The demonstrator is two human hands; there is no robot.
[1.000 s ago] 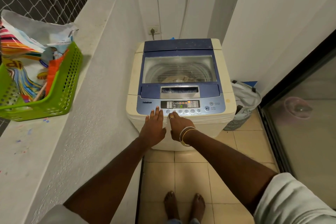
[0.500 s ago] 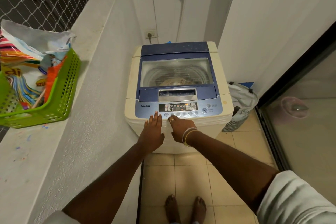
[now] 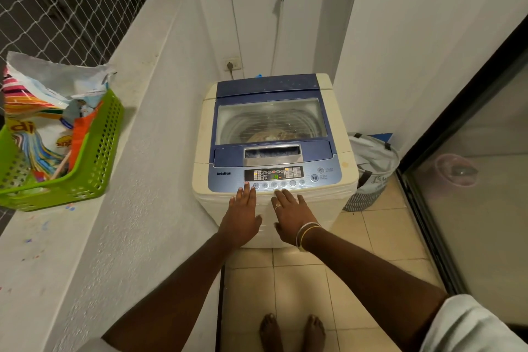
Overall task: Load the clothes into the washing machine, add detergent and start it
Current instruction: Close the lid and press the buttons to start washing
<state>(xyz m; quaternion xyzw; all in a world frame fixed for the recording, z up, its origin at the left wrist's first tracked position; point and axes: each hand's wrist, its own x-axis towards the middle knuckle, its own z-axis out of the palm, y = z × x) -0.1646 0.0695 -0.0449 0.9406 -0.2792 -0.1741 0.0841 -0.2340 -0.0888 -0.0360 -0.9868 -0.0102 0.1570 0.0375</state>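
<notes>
While the left hand (image 3: 241, 217) and right hand (image 3: 291, 216) rest flat and empty, fingers straight, at its front edge, the closed cream-and-blue top-loading washing machine (image 3: 268, 86) holds clothes (image 3: 274, 134). Left, a green perforated plastic basket (image 3: 94, 157) on the white ledge (image 3: 43, 237); right, a white fabric bag (image 3: 371, 157).

- Washing machine (image 3: 203, 134): top-loader, cream body, blue top; lid (image 3: 243, 117) is shut, green digit is lit on panel (image 3: 225, 180).
- Clothes (image 3: 275, 134): seen through clear lid, heaped inside.
- Detergent bag (image 3: 43, 100): stood open-topped, well left of machine.
</notes>
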